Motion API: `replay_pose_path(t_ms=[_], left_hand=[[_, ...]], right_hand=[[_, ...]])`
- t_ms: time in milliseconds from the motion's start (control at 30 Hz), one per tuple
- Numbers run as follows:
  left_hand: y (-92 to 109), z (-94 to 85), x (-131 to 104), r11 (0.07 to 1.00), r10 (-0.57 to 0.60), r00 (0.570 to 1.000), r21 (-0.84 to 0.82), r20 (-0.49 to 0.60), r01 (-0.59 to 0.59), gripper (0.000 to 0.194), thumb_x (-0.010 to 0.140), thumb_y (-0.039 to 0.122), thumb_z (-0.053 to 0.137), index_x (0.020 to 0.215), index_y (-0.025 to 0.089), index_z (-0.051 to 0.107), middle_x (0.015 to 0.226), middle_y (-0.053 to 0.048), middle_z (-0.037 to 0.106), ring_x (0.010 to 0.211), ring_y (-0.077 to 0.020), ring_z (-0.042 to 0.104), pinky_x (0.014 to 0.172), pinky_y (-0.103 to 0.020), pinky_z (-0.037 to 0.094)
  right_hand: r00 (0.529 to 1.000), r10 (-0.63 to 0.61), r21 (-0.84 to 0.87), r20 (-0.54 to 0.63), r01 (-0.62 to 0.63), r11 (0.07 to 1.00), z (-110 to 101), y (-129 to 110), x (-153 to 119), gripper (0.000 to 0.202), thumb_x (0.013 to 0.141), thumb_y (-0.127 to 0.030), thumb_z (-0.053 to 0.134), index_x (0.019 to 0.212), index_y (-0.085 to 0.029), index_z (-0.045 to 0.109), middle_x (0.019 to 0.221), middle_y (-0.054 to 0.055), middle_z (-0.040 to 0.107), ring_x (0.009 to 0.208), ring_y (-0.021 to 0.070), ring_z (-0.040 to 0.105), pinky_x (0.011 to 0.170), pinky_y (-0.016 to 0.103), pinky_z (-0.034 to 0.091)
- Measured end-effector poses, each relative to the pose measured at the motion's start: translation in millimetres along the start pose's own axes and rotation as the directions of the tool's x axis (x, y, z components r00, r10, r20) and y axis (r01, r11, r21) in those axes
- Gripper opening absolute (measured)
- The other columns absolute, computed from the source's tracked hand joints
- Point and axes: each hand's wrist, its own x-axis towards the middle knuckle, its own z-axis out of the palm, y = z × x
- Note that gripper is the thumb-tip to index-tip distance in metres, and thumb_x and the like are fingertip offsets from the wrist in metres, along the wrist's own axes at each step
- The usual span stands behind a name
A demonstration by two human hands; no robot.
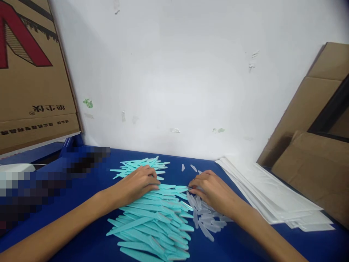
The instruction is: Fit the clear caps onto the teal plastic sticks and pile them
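Left hand (143, 182) pinched narrow on end of teal strip (171, 186); right hand (208, 187) curled at strip's other end, cannot tell whether fingers hold anything. Strip spans gap between hands, above near teal pile (152, 223). Work looks partway: translucent pieces (207, 220) lie loose beneath and beside right hand, many teal strips heaped close by. Far teal pile (136, 168) sits beyond left hand, finished or waiting unclear. White bags (272, 196) right, on blue table (84, 222).
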Motion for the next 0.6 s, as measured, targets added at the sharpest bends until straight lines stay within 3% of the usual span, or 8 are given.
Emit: replay_pose_path(t_ms=[200, 400, 600], left_hand=[[-9, 5.1, 1, 0.999, -0.034, 0.999, -0.021, 0.020, 0.034, 0.031, 0.105, 0.036, 0.048, 0.098, 0.023, 0.075, 0.100, -0.006, 0.067, 0.091, -0.0206, 0.060, 0.081, -0.031, 0.044], [0, 2.6, 4, 0.997, -0.073, 0.997, -0.003, 0.032, 0.073, 0.028, 0.104, 0.032, 0.048, 0.097, 0.021, 0.073, 0.099, -0.005, 0.069, 0.093, -0.0216, 0.062, 0.079, -0.030, 0.046], [3, 2.1, 3, 0.986, -0.161, 0.986, -0.042, 0.053, 0.163, 0.016, 0.102, 0.027, 0.051, 0.099, 0.022, 0.065, 0.100, -0.003, 0.066, 0.094, -0.0214, 0.060, 0.081, -0.031, 0.045]], right_hand=[[1.000, -0.005, -0.070, -0.001, 0.005, 0.998, 3, -1, 3, 0.018, 0.100, -0.018, 0.059, 0.091, -0.021, 0.074, 0.087, 0.003, 0.077, 0.083, 0.0204, 0.071, 0.084, 0.035, 0.043], [0.999, -0.029, -0.171, 0.019, 0.031, 0.985, 7, 1, 2, 0.019, 0.097, -0.009, 0.059, 0.089, -0.021, 0.071, 0.088, 0.002, 0.076, 0.082, 0.0202, 0.069, 0.086, 0.038, 0.040], [1.000, -0.003, -0.214, 0.001, 0.003, 0.977, -2, -7, 2, 0.014, 0.099, -0.016, 0.058, 0.091, -0.019, 0.069, 0.084, 0.004, 0.075, 0.079, 0.0213, 0.069, 0.083, 0.038, 0.042]])
